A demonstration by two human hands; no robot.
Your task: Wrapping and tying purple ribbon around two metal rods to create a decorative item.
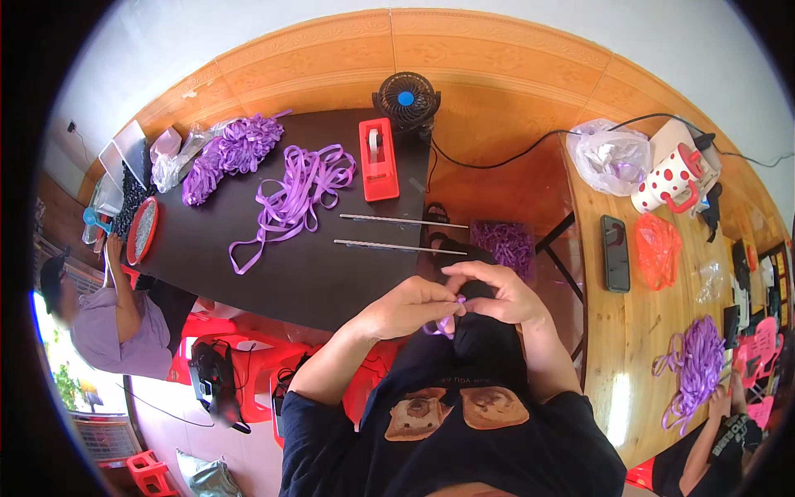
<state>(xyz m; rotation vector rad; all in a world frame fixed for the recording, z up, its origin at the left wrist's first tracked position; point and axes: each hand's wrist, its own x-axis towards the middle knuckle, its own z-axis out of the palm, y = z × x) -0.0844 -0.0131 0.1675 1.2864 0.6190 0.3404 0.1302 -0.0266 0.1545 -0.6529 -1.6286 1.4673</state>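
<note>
Close in front of my body, my left hand (410, 306) and my right hand (503, 294) meet at the fingertips. Both pinch a short purple ribbon (443, 327), which hangs in a small loop below the fingers; its exact fold is too small to make out. Beyond my hands, two thin metal rods (397, 220) lie side by side, reaching past the dark table's (315, 290) right edge. A loose tangle of purple ribbon (302, 195) lies farther left on that table. Right of my knees stands a bin filled with purple ribbon pieces (503, 247).
A red tape dispenser (379, 161) and a black fan (406, 98) stand at the back, near a bundled ribbon heap (236, 153). At left, a person (124, 323) sits by a red bowl (143, 230). The wooden table (609, 348) holds a phone (614, 253) and a dotted cup (669, 178).
</note>
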